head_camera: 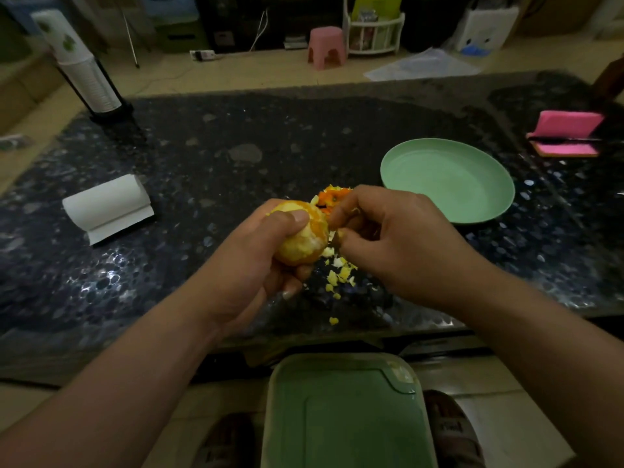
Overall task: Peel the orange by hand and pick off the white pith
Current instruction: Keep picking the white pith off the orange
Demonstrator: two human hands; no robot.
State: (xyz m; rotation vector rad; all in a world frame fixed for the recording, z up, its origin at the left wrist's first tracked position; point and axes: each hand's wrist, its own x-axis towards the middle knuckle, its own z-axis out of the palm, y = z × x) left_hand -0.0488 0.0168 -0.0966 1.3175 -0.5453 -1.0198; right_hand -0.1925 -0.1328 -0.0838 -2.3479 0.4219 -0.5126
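Left hand (251,255) gripping round half-peeled orange (304,239), my right hand (391,238) pinching its white pith (333,235), pale scraps (341,270) littering dark speckled surface (202,157).

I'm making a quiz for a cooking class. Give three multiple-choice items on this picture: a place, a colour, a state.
1. Where is the plate from the orange? A) left B) right C) underneath
2. Its colour? A) green B) pink C) white
3. The orange is: A) unpeeled B) on the plate C) mostly peeled, in a hand

B: it lies on the table right of the right hand. A: its surface is green. C: the left hand grips it, peel mostly gone.
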